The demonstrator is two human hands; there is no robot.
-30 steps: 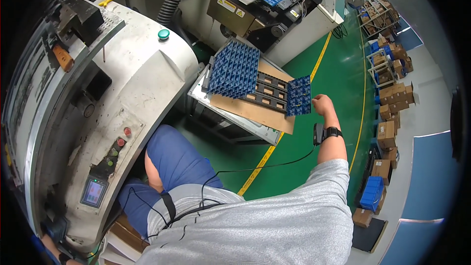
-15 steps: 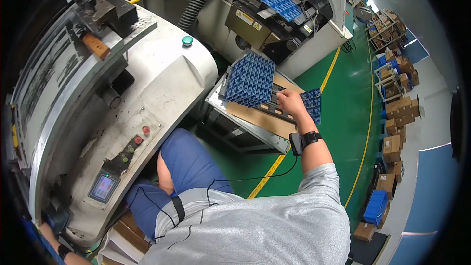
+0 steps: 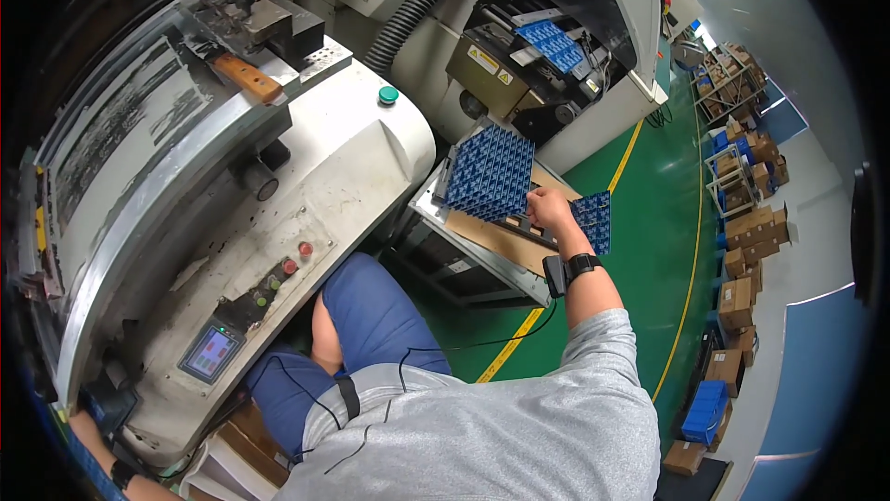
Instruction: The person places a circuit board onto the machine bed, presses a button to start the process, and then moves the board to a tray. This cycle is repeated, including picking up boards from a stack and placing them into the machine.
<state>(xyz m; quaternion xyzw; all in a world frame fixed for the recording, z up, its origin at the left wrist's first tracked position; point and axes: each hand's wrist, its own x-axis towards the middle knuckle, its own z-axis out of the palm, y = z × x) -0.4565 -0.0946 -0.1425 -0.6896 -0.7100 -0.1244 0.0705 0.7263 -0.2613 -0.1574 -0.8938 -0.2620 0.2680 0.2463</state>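
My right hand [image 3: 549,208] is closed at the right-hand edge of a stack of blue gridded panels [image 3: 489,172], which look like circuit boards. Its fingertips are against the stack's edge, and what they pinch is hidden. Beyond that hand, to the right, another blue gridded panel [image 3: 593,221] juts out past the stand. Far at the lower left, my left hand [image 3: 85,427] shows only in part beside the white machine's rim, its fingers hidden. A blue strip [image 3: 91,470] lies along that wrist; whether the hand holds it I cannot tell.
The stack sits on a metal stand [image 3: 445,246] with a brown board [image 3: 501,240] on top. A white machine [image 3: 306,195] with buttons and a small screen [image 3: 211,353] is at left. Behind the stand, another machine holds a blue panel [image 3: 553,45]. Cartons [image 3: 735,304] line the right.
My right hand has moved from over the rail beside the stack to the stack's edge. The whole view has shifted slightly, and the left machine shows farther right.
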